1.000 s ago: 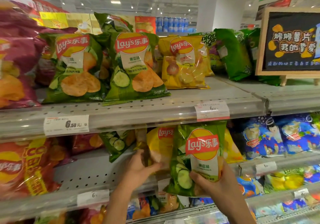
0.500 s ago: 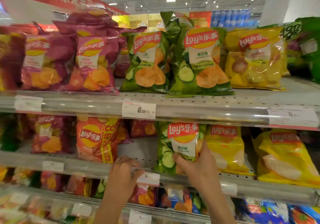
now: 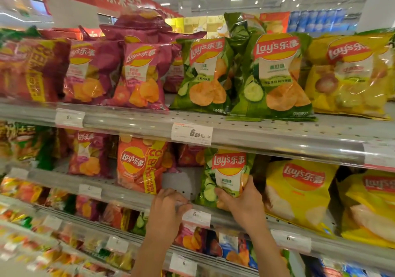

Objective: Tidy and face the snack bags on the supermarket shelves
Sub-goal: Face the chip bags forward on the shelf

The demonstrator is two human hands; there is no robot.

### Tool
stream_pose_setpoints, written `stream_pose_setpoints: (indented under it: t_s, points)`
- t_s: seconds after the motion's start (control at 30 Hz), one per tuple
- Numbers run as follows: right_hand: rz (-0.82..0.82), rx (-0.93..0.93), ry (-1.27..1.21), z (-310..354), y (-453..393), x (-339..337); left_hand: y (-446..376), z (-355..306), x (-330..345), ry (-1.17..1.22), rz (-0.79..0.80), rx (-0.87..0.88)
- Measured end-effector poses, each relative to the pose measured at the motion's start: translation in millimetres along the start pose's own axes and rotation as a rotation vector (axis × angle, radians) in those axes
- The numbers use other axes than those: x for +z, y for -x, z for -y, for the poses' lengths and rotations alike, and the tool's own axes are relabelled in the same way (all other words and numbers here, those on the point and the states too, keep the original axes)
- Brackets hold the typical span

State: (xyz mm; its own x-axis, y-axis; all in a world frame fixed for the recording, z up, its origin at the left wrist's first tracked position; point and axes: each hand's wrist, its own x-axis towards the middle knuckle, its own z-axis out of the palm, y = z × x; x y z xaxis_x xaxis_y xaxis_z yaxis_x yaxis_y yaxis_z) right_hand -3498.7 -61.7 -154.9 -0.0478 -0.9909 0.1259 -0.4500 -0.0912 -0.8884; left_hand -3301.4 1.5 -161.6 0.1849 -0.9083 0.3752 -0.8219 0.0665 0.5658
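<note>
Head camera view, looking slightly up at supermarket shelves packed with bags of crisps. Largest in sight is the top shelf [image 3: 277, 131], a pale grey perforated metal board running across the whole width. On it stand, from left to right, red and orange bags [image 3: 30, 69], purple bags [image 3: 141, 75], two green cucumber bags [image 3: 275, 75] and a yellow bag [image 3: 350, 73]. A white price label [image 3: 192, 133] reading 6.50 hangs on its front rail.

Below it runs the middle shelf [image 3: 128, 195]. It holds a purple bag [image 3: 89, 152] at the left, then an orange bag [image 3: 141, 163], then a bare gap, then a smaller green bag [image 3: 226, 176], then large yellow bags [image 3: 299, 191] at the right. Lower shelves show more bags, blurred by motion at the lower left.

The green bag stands upright at the front of the middle shelf, logo facing out, just beside the yellow bags. The right hand [image 3: 243, 204] grasps its lower right part, thumb across the front and fingers wrapped around the side edge. The left hand [image 3: 168, 208] rests on the front rail of the middle shelf in the gap left of the green bag, fingers curled over the edge; it seems to hold nothing, though the fingertips are blurred. A small price label [image 3: 197, 217] sits on the rail between the two hands.
</note>
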Motion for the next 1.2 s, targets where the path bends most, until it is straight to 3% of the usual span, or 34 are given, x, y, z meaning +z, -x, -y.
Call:
stream_pose_setpoints:
  t_s: [0.2,0.3,0.47,0.63,0.7,0.97,1.2]
  points:
    - [0.070,0.037,0.010,-4,-6,-14,-1,5,4,0.002,-0.014,0.015]
    - [0.015,0.036,0.013,-2,-1,-14,-4,12,4,0.001,0.008,0.044]
    - [-0.232,-0.006,0.048,10,20,-4,-12,27,-4,0.131,0.048,0.143]
    - [-0.678,-0.076,0.208,42,51,41,-10,59,-41,0.480,0.068,0.142]
    - [-0.769,-0.112,0.184,57,62,73,-10,83,-64,0.554,-0.002,0.124]
    - [-0.567,-0.040,-0.047,96,76,190,-36,195,-141,0.655,-0.234,-0.042]
    - [-0.341,-0.031,-0.036,118,62,223,-80,257,-170,0.496,-0.349,-0.166]
